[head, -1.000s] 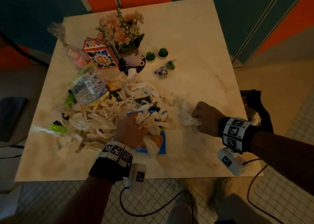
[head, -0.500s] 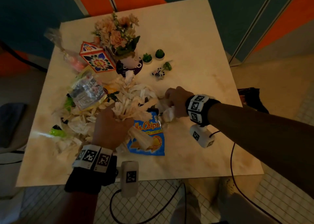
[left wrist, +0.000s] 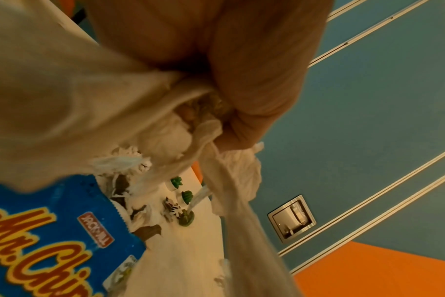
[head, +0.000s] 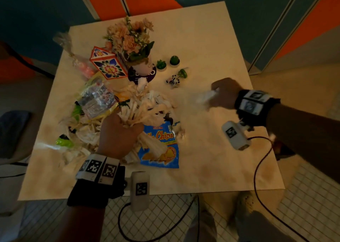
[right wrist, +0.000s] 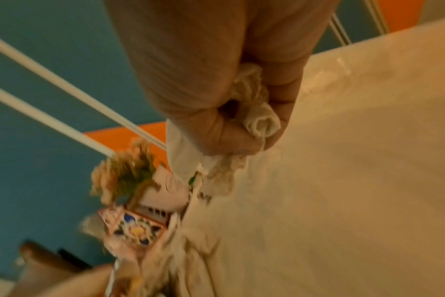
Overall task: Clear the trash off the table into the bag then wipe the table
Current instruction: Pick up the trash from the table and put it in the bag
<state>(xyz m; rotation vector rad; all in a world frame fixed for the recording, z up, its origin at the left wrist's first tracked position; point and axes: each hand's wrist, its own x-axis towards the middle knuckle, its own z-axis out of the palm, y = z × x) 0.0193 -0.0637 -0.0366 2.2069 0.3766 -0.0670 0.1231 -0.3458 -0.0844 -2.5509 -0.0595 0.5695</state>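
A heap of crumpled white tissues (head: 147, 105) covers the left half of the pale table (head: 211, 164). My left hand (head: 117, 133) grips a bunch of these tissues (left wrist: 165, 140) at the heap's near side, just above a blue chips packet (head: 160, 146) that also fills the lower left of the left wrist view (left wrist: 51, 241). My right hand (head: 222, 92) is in the air over the table's right part, fist closed round a wad of tissue (head: 206, 96), which sticks out of the fist (right wrist: 257, 112). A crushed clear plastic bottle (head: 97, 100) lies in the heap.
A flower pot (head: 134, 45), a patterned box (head: 108, 65), two small green cacti (head: 167, 62) and a zebra figurine (head: 173, 80) stand at the back. A wrapped sweet bag (head: 81, 65) lies far left. A dark bag (head: 283, 148) is on the floor right of the table.
My right hand reached into the heap, closed on tissue and has now pulled away to the right with it. My left hand has stayed on its bunch of tissues.
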